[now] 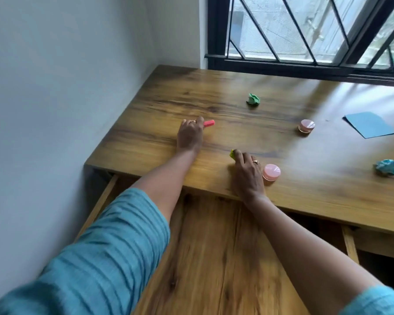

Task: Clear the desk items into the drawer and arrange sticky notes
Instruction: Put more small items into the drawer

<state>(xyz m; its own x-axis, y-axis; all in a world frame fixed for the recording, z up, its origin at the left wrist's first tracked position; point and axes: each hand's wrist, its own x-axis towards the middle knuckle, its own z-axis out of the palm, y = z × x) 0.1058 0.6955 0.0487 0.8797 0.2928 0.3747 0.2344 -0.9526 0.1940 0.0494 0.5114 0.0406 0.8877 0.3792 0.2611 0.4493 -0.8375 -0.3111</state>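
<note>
A pink block (209, 123), crumpled green (253, 100) and blue (387, 167) notes lie scattered above the open drawer (214, 258).

Left sleeve (96, 253) fills the near-left corner: teal-blue cloth with fine darker horizontal stripes and soft creases, ending above the elbow so the forearm beyond it is bare. A sliver of the right sleeve (380, 301) peeks in at the near-right edge, same teal fabric, again stopping short of a bare forearm. There's a ring on the left hand (190, 135), a pale metallic band showing on one finger, and the right hand (248, 172) wears a ring too, gold-toned and glinting at the knuckle.
</note>
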